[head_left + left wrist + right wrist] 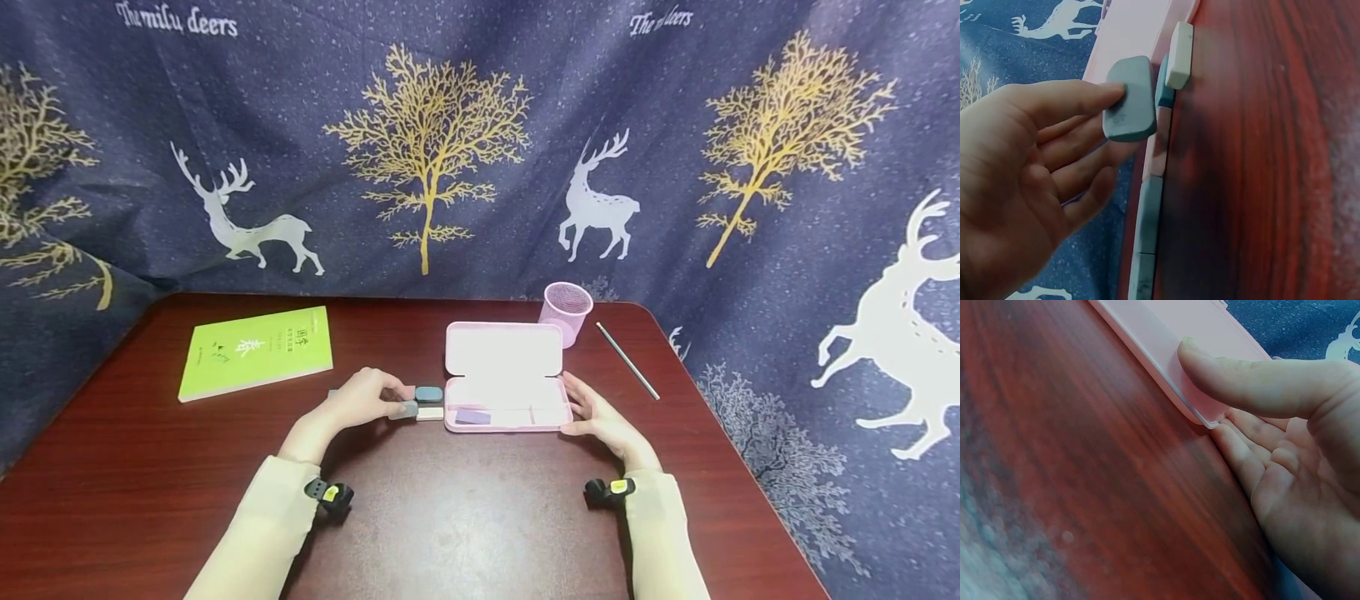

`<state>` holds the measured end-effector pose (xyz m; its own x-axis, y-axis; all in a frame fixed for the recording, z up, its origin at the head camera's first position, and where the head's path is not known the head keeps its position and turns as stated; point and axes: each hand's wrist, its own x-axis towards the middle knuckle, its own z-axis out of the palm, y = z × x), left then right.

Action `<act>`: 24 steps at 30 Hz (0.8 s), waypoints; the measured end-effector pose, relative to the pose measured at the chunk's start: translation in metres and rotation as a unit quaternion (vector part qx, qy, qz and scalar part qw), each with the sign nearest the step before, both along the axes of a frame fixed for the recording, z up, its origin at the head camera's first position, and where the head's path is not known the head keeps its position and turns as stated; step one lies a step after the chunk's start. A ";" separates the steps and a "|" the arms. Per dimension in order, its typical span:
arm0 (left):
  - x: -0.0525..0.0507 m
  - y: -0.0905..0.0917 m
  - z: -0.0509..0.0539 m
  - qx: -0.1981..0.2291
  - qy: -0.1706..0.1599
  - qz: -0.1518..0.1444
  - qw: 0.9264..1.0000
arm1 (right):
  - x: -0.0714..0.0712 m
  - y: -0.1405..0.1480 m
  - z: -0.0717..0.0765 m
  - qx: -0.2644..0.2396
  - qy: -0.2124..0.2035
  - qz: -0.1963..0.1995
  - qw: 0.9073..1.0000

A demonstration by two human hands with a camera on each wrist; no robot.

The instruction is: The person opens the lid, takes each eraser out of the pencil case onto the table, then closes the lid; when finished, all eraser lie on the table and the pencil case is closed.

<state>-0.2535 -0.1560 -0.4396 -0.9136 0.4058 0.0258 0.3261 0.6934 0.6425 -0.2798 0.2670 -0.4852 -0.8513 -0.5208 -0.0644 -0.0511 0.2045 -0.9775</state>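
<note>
My left hand [358,397] pinches a grey-green eraser [1136,103] between thumb and fingers, just left of the pencil case and above a row of erasers. In that row a teal eraser [428,394] and a white eraser [430,413] lie nearest the case; pinkish and greenish blocks [1150,212] continue behind them in the left wrist view. The pink pencil case [507,429] lies with its lid raised at the back. Inside, toward the left, is a purple eraser [473,417]. My right hand [600,421] holds the case's right end, thumb over its front corner, fingers along the side.
A green book [258,354] lies at the back left of the dark red table [420,517]. Behind the case stands a pink mesh pen holder [566,312]. A pencil [628,361] lies at the right. Patterned blue cloth [480,150] hangs along the back.
</note>
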 end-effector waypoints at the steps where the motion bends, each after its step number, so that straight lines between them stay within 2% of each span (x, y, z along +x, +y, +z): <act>1: 0.000 -0.001 -0.001 -0.003 -0.002 0.001 1.000 | 0.000 0.000 0.000 0.000 -0.001 -0.001 1.000; 13: 0.000 0.000 -0.006 -0.014 -0.019 -0.005 1.000 | 0.000 0.001 0.000 0.007 0.006 0.002 1.000; 19: 0.001 0.002 -0.010 -0.012 -0.031 0.012 0.999 | 0.001 0.001 0.000 0.009 0.011 0.004 1.000; 24: 0.001 0.002 -0.011 -0.007 -0.026 0.033 0.999 | -0.001 0.002 -0.002 0.005 0.006 0.005 1.000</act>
<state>-0.2529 -0.1541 -0.4510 -0.9383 0.3446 -0.0286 0.2453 0.7216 0.6474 -0.2804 0.2688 -0.4868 -0.8472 -0.5280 -0.0594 -0.0652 0.2143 -0.9746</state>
